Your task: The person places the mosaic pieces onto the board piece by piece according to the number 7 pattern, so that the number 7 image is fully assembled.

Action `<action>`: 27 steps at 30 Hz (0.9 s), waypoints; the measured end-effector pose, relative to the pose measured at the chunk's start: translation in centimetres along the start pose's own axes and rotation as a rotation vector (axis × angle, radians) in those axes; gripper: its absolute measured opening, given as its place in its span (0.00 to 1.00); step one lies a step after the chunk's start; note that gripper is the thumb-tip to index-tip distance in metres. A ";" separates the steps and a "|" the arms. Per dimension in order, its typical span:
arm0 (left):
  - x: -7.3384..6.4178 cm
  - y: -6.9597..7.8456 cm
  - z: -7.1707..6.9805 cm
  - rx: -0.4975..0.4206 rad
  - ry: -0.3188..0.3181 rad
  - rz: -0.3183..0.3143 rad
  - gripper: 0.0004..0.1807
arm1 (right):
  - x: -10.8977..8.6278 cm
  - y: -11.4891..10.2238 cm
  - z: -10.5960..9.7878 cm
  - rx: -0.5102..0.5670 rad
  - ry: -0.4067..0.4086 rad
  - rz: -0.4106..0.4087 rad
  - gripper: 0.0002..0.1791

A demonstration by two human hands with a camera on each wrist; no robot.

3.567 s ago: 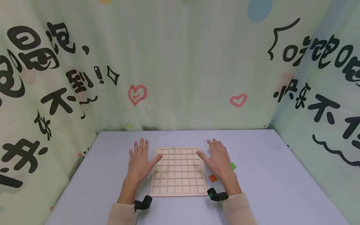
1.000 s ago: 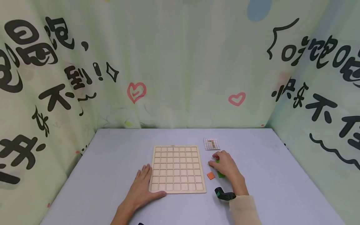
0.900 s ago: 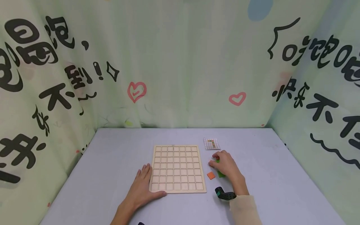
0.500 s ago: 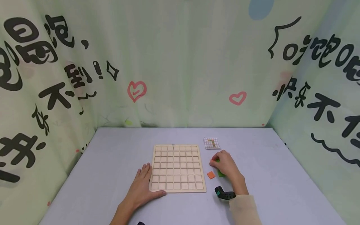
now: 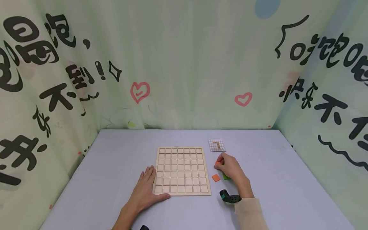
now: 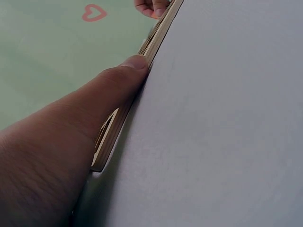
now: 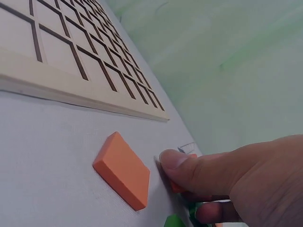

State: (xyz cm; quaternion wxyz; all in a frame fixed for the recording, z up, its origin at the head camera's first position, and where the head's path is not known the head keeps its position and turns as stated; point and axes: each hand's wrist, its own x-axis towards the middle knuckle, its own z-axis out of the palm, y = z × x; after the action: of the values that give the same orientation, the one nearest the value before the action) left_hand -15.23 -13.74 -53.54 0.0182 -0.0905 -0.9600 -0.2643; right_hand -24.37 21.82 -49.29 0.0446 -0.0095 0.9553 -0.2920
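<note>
A square wooden grid board (image 5: 184,194) lies on the table. My left hand (image 5: 143,188) rests at its near left corner, fingers along the left side and thumb against the front edge. In the left wrist view that thumb (image 6: 113,82) touches the board's side. To the right of the board, my right hand (image 5: 231,167) pinches an orange square tile (image 5: 218,163) between thumb and fingers. A second orange tile (image 7: 124,172) lies flat nearer the front. Green tiles (image 5: 226,176) sit beneath and beside the right hand, partly hidden by it.
A small printed grid card (image 5: 217,145) with a coloured pattern lies behind the right hand. Black wrist cameras (image 5: 230,196) are strapped to the wrists. Printed curtains (image 5: 184,70) enclose the table at the back and sides.
Both hands were spread above the board at first. The left came down to its near left corner; the right went to the tiles, and in the last second an orange tile came up in its fingers.
</note>
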 end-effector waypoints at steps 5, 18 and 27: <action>0.0 -0.1 0.0 -0.004 -0.002 0.002 0.70 | -0.1 0.0 0.0 -0.008 0.011 -0.013 0.13; 0.1 -0.2 0.1 0.011 0.001 0.006 0.70 | 0.0 -0.5 0.1 -0.002 0.043 -0.052 0.11; 0.1 -0.2 0.1 0.019 0.006 0.008 0.70 | 0.1 -1.3 0.4 -0.016 0.094 -0.103 0.12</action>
State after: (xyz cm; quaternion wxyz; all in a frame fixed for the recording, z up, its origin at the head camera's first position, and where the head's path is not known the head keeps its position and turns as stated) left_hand -15.41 -13.85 -53.78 0.0231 -0.0935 -0.9620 -0.2556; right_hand -24.45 20.53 -48.86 -0.0157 -0.0454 0.9569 -0.2866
